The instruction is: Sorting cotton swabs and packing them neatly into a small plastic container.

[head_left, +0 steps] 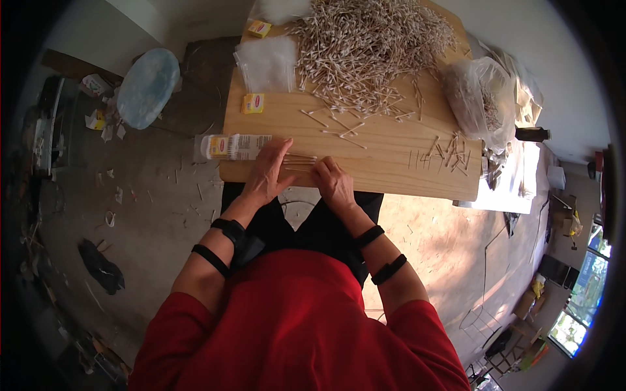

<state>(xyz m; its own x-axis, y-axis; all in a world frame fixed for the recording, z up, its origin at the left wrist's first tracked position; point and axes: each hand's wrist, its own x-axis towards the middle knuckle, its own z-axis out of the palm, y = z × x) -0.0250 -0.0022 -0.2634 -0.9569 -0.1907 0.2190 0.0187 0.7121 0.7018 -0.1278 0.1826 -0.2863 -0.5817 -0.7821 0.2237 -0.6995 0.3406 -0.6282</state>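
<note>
Several cotton swabs lie side by side between my hands at the table's front edge. My left hand is open at their left ends, thumb and fingers apart. At their right ends my right hand is closed, its curled fingers pinching the swabs. Just left of my left hand lies a clear plastic bag of swabs with a yellow label and printed side, partly covered by that hand. Beyond it sits a small yellow card. A large heap of loose swabs covers the far part of the wooden table.
A stack of clear bags and another yellow card lie at the far left. On the right are scattered swabs and a filled plastic bag. A round pale-blue stool stands left of the table.
</note>
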